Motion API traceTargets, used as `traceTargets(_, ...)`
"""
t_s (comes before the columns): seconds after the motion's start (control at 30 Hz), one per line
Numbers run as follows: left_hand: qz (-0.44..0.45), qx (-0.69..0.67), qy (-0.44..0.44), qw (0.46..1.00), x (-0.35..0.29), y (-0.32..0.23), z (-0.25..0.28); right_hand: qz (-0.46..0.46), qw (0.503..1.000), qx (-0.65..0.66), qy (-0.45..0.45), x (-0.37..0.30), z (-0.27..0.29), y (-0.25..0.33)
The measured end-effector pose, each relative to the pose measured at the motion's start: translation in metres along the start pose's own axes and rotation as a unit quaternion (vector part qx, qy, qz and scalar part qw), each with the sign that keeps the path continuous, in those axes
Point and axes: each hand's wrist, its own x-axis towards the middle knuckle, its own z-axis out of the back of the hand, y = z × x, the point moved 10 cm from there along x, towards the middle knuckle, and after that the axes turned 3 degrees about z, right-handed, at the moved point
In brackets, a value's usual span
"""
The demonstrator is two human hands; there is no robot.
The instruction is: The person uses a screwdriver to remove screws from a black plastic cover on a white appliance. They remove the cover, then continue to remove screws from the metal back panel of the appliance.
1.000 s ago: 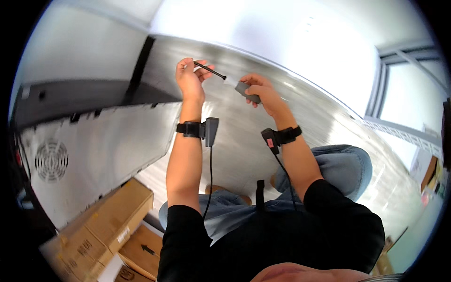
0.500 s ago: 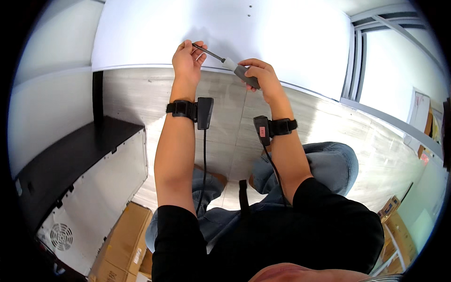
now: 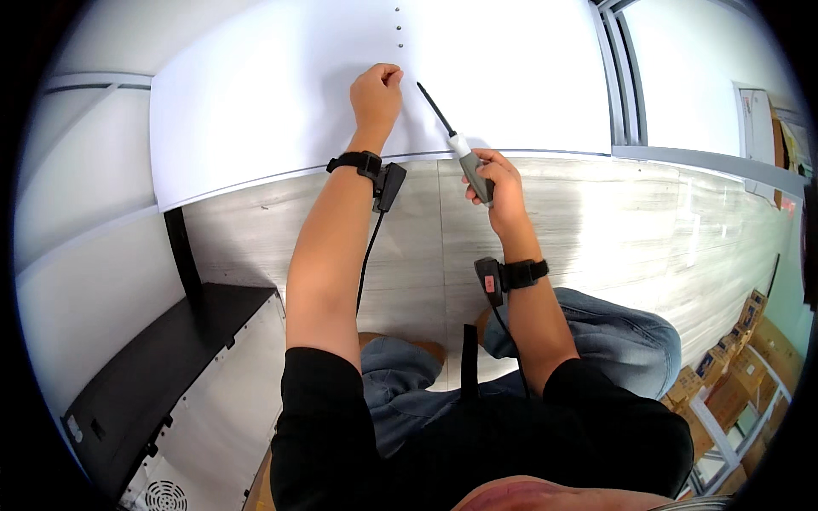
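Wrist gear: black box strapped on each side, left unit (image 3: 389,187) and right unit (image 3: 489,283), each with a thin cable trailing back toward the body. Looks like a snag risk to me.
Right hand: right hand (image 3: 501,183) is wrapped round the screwdriver (image 3: 465,155), just this side of the panel's near edge, so that grip is definitely clamped on something.
Grey handle: thick handle (image 3: 475,175), probably hard plastic or rubbery, so I'd guess not very slippery. This is the place to hold it, palm behind the butt.
White collar: pale collar (image 3: 459,145) in front of the grey bit, free of fingers. Decent spot for a fingertip if you want finer steering, imo.
Dark shaft: slim, straight shaft (image 3: 436,109), surely stiff metal. Whole tool should be light, nothing fragile about it, but the tip could scratch.
Left hand: left hand (image 3: 377,95) is over the panel, fingertips curled together, near the driver's tip but apart from it. Can't tell if something tiny is pinched in there.
White panel: big smooth panel (image 3: 520,81), likely rigid and easy to mark.
Dark dots: three small dots (image 3: 399,28) in a row beyond the left hand, maybe screw heads.
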Motion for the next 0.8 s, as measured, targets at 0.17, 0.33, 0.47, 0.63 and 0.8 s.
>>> traceTargets(0.17,-0.075,0.099,-0.054,0.991,0.008,-0.013,-0.001,0.008,0.999,0.021,-0.024,-0.012,0.005,-0.012)
traceTargets(0.33,-0.039,0.105,-0.042,0.993,0.008,-0.001,-0.004,0.016,0.998,0.039,-0.037,-0.019,0.01,-0.017)
traceTargets(0.47,-0.04,0.107,-0.034,0.993,0.006,0.001,-0.002,0.018,0.998,0.04,-0.046,-0.025,0.008,-0.022)
traceTargets(0.63,-0.06,0.06,-0.037,0.996,0.001,0.006,0.009,0.019,0.999,0.024,-0.035,-0.031,-0.001,-0.033)
traceTargets(0.8,0.161,-0.241,0.045,0.956,-0.035,0.065,0.031,0.005,0.999,-0.003,0.046,-0.034,-0.046,-0.044)
